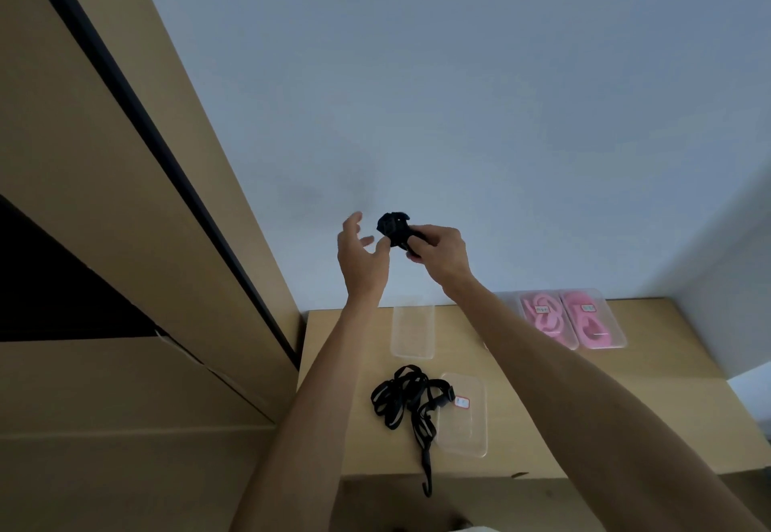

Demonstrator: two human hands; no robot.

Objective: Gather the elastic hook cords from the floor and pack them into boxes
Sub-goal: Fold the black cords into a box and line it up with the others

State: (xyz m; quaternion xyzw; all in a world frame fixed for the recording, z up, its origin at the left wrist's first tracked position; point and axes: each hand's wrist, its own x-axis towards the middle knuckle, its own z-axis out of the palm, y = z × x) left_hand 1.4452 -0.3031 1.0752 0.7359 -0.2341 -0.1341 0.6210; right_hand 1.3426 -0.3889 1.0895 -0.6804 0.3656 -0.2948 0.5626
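Right hand: the right hand (438,254) is raised in front of the wall (459,93), arm stretched forward over the desk (542,427); its grip is clenched around a bunched black cord (396,229), fingers curled over the bundle.
Left hand: the left hand (361,254) is lifted beside it, palm turned toward the bundle, fingers spread and relaxed; its grip is released, with the thumb tip near or perhaps touching the bundle, which the view does not settle.
Held cord: wound into a tight dark wad, well above the desk's far edge.
Loose cords: a tangle of black cords (406,400) lies on the desk near its front edge, one strand trailing over that edge with a hook (426,485) hanging below; the count within the tangle cannot be told.
Clear boxes: four in all. One empty box (413,327) sits at the far edge; one labelled box (465,414) sits just beside the tangle, apparently empty.
Filled boxes: two boxes (572,319) side by side at the far right corner, each holding coiled pink cords (544,316).
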